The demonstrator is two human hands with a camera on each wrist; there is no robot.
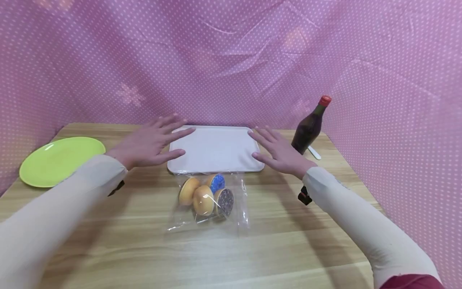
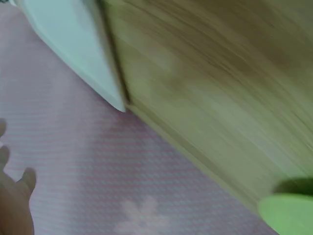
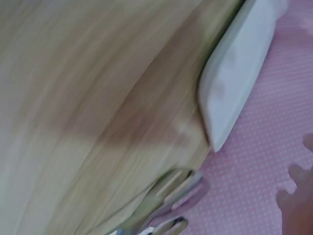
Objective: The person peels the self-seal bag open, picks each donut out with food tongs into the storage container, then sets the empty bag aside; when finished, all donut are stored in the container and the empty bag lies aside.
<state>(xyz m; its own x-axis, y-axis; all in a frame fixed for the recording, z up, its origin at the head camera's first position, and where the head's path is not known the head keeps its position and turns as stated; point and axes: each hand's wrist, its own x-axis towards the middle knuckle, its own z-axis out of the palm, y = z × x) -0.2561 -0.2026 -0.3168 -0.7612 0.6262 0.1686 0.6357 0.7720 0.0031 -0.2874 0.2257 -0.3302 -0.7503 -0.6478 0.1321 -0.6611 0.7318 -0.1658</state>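
Shiny white rectangular tray [image 1: 216, 148]: lying flat on the pale wood-grain table [image 1: 202, 257], a bit above the middle of the head view. My guess is it's set far back to leave working room in front.
Left hand [image 1: 149, 144]: fingers fanned wide, nothing in it, over the tray's left side.
Right hand [image 1: 281, 154]: pretty much a mirror of that at the tray's right edge, spread and with no hold on anything. Shadows on the wood make me think both hands are raised.
Crinkly clear plastic bag [image 1: 243, 212]: just below centre in the head view, close in front of the tray, nobody gripping it. Presumably it's there to keep the stuff inside together.
Bag contents: two plain tan rounded buns [image 1: 203, 200], a blue-topped bun [image 1: 217, 183] and a dark sprinkle-topped bun [image 1: 225, 202], all bunched up.
Lime-green round plate [image 1: 61, 160]: far left of the frame, probably put there to be out of the way.
Dark glass bottle with a red cap [image 1: 307, 130]: right side, leaning in the picture. Base is hidden, so can't say if it really tilts. White slim handle [image 1: 315, 153] pokes out behind.
Wrist cams: no bag in either. The right one catches blurry looped utensil-like shapes [image 3: 164, 200] at bottom centre that I can't make out in the head view; the left gets the tray's corner near the pink dotted curtain [image 2: 142, 161].
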